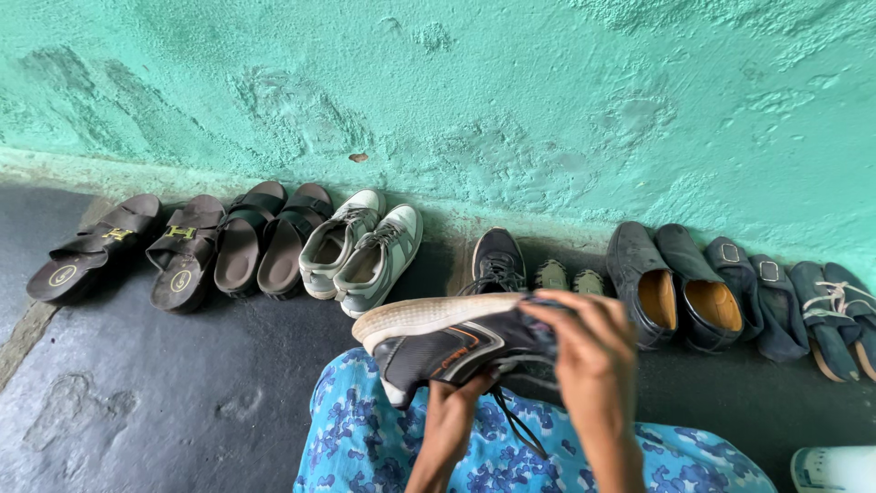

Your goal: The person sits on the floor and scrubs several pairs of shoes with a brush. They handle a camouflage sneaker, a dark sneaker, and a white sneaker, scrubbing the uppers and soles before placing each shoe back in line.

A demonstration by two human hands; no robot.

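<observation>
The right hand [593, 351] curls over the heel end of a black sneaker [452, 342], gripping it; the left hand [452, 415] clasps it from beneath, above the lap, sole tilted up. Its far side and the left fingers are hidden. Its mate [497, 260] stands by the wall [456, 82].

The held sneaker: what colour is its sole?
White sole, on a black sneaker; head view.

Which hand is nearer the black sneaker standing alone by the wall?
Right. The right hand sits just below that black sneaker, gripping the held sneaker; the left hand is lower, under the held one.
</observation>
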